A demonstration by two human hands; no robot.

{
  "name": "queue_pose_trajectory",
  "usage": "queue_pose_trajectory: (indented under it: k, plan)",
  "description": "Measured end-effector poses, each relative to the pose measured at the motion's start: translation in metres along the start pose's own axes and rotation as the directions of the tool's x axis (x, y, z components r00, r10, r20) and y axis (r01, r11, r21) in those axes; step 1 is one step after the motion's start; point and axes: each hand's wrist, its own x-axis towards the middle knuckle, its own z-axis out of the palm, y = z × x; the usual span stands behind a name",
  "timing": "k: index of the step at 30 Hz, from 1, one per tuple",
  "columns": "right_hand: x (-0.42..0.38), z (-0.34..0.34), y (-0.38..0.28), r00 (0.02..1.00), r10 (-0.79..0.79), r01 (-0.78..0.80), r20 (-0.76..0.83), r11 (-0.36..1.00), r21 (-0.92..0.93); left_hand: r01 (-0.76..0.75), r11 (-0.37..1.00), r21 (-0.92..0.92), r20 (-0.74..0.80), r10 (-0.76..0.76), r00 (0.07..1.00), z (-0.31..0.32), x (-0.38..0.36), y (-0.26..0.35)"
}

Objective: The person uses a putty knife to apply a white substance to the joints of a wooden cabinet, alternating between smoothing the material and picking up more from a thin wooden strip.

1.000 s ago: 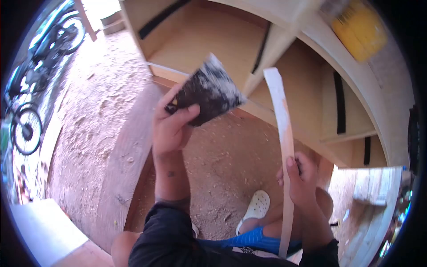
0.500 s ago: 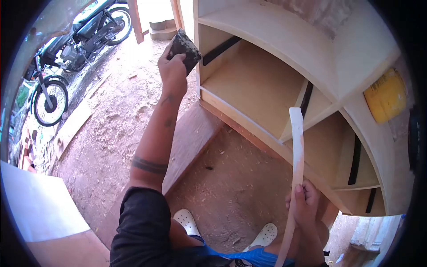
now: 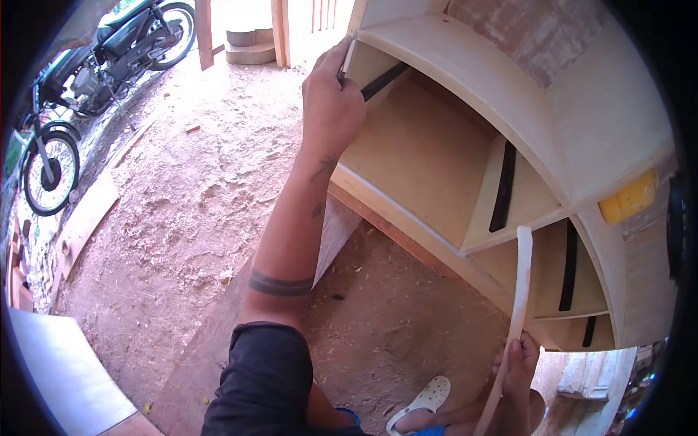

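Note:
My left hand (image 3: 333,94) reaches up to the upper left edge of a pale wooden cabinet (image 3: 407,138). Its fingers are bent around that edge, and whatever lies under them is hidden; the dark, dusty block it held earlier does not show. Low on the right, my right hand (image 3: 520,356) is closed around a long, slightly bent wooden strip (image 3: 518,291). The strip's whitish upper end stands in front of the cabinet's lower compartments. Black drawer runners (image 3: 503,187) line the inner cabinet walls.
A motorcycle (image 3: 94,73) is parked at the upper left. A board (image 3: 86,221) lies on the shaving-strewn ground, and a white panel (image 3: 65,370) is at the lower left. A yellow container (image 3: 630,198) stands at the right.
My left hand has moved right, from beside the cabinet onto its edge, and the dark block has gone out of sight. The strip and my right hand sit lower and further right.

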Motion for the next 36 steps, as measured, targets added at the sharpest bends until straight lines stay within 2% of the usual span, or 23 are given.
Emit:
queue_pose_trajectory:
  k: [3,6,9,10,13,15,17,18,22,25,26,30,33,36]
  plan:
    - [-0.005,-0.004,-0.001,0.999,-0.033,0.032,0.014,0.999,0.042,-0.047,0.993,0.109,-0.027,0.050,0.998,0.003,0.004,-0.001]
    - [-0.008,-0.010,0.004,1.000,-0.029,0.029,0.007,0.999,0.038,-0.016,0.999,0.050,-0.040,0.018,0.999,0.012,0.007,-0.003]
    - [-0.009,-0.015,0.005,0.999,-0.038,0.035,0.036,0.997,0.065,-0.055,0.993,0.108,-0.079,0.064,0.995,0.027,-0.001,0.005]
    - [-0.010,-0.015,0.005,0.999,-0.028,0.026,0.027,0.998,0.056,-0.184,0.962,0.202,-0.097,0.207,0.974,0.035,-0.007,0.007]
    - [-0.011,-0.013,0.003,1.000,-0.007,0.006,0.031,0.999,0.036,-0.244,0.965,0.095,0.071,0.238,0.969,0.026,-0.021,0.020]
    - [-0.012,-0.014,0.000,0.999,-0.003,0.001,0.047,0.999,0.041,-0.145,0.975,0.170,-0.003,0.147,0.989,0.016,-0.011,0.019]
    - [-0.015,-0.016,-0.002,0.999,0.009,-0.012,0.053,0.998,0.059,-0.024,0.997,0.068,-0.072,0.029,0.997,0.005,0.004,0.017]
    - [-0.016,-0.016,-0.002,0.998,0.016,-0.020,0.058,0.998,0.066,0.025,0.995,0.102,-0.033,-0.021,0.999,0.002,0.010,0.012]
    - [-0.017,-0.017,0.003,0.997,-0.017,0.011,0.080,0.998,0.067,-0.234,0.944,0.233,-0.028,0.247,0.969,0.027,-0.005,0.009]
    - [-0.016,-0.019,0.003,0.996,-0.028,0.021,0.090,0.997,0.073,-0.076,0.986,0.146,-0.052,0.085,0.995,0.019,-0.007,0.015]
    - [-0.016,-0.022,0.003,0.994,-0.032,0.025,0.104,0.997,0.076,0.021,0.998,0.052,-0.095,-0.016,0.995,0.017,-0.003,0.015]
    - [-0.022,-0.020,-0.003,0.996,-0.011,0.006,0.088,0.998,0.065,-0.139,0.965,0.222,-0.126,0.170,0.977,0.039,-0.005,0.011]
    - [-0.021,-0.021,-0.001,0.995,-0.025,0.019,0.099,0.998,0.060,-0.162,0.964,0.211,-0.128,0.192,0.973,0.054,-0.016,0.008]
    - [-0.020,-0.018,-0.001,0.990,-0.051,0.040,0.134,0.996,0.082,-0.234,0.937,0.258,-0.047,0.254,0.966,0.051,-0.025,0.018]
